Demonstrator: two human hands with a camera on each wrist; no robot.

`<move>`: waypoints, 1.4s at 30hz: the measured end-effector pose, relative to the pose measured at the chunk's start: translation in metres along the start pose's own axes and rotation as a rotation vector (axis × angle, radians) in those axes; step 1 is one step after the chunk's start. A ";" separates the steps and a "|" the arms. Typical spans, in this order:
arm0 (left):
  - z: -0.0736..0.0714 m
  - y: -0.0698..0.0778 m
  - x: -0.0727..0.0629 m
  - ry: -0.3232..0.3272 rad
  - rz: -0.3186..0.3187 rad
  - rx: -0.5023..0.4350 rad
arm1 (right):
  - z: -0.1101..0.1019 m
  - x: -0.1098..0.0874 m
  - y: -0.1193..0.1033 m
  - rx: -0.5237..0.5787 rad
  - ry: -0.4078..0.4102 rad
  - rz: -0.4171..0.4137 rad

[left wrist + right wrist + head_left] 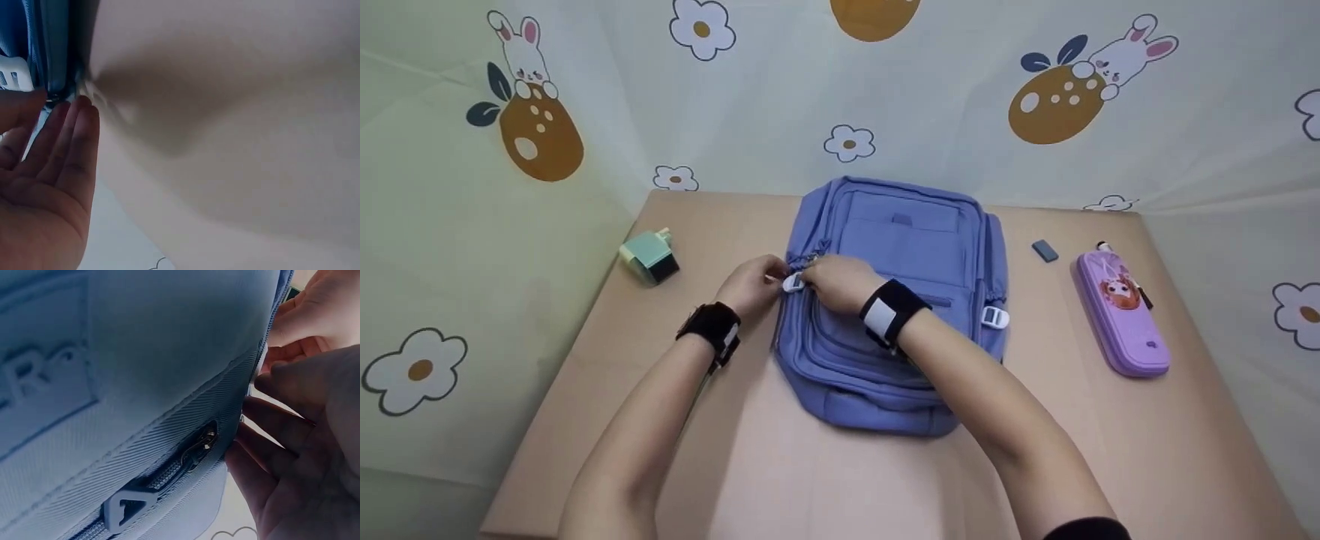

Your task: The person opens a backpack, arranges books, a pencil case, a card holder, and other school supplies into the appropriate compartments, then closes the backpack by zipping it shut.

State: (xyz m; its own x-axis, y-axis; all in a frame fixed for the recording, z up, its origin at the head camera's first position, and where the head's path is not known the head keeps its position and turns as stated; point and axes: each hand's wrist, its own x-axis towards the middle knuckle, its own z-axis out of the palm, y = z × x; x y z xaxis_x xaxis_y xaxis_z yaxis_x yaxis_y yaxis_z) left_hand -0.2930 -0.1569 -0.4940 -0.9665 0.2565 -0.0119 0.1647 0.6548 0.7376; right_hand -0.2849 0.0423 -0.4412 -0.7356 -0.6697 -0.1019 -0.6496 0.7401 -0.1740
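Left hand [751, 286]: thumb and fingertips pinched the side edge of the blue backpack [915, 255] near a white buckle [793, 283].
Right hand [844, 283]: fingers half bent, tips touching that edge; whether they gripped couldn't be told.
Backpack: lay mid-table [825, 480].

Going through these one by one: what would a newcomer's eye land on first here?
Probably the large blue backpack mid-table, with the left hand and right hand close together at its left edge in the head view, beside a white buckle. Next comes the bright purple case near the table's right side, then the patterned backdrop behind, with its rabbits and brown-orange fruit.
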 end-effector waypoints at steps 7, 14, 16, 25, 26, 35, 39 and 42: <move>0.003 -0.006 0.004 0.009 -0.007 0.033 | 0.000 0.000 0.001 0.031 0.001 0.000; 0.008 -0.013 0.006 0.032 0.023 0.067 | 0.002 0.000 0.002 0.038 -0.017 0.013; 0.009 -0.015 0.006 0.036 0.040 0.068 | 0.002 0.000 0.002 0.034 -0.018 0.009; 0.010 -0.021 0.009 0.000 -0.012 -0.152 | 0.002 0.002 -0.002 -0.016 -0.023 0.025; 0.010 -0.021 0.009 -0.001 -0.022 -0.156 | 0.002 0.003 -0.002 -0.030 -0.022 0.029; 0.007 -0.012 0.008 0.075 0.026 0.075 | 0.007 0.007 -0.005 -0.073 0.016 -0.002; 0.006 -0.006 0.008 0.101 0.064 0.163 | 0.007 0.006 -0.003 -0.029 0.016 -0.005; 0.004 -0.005 0.006 0.112 0.094 0.208 | 0.007 0.006 -0.001 -0.010 0.011 -0.009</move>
State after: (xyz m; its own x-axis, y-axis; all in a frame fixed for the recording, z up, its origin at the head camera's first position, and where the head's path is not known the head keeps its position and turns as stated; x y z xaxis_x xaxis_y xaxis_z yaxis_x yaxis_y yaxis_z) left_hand -0.2992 -0.1553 -0.5004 -0.9590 0.2498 0.1336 0.2802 0.7673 0.5768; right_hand -0.2871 0.0375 -0.4486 -0.7316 -0.6758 -0.0898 -0.6582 0.7345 -0.1649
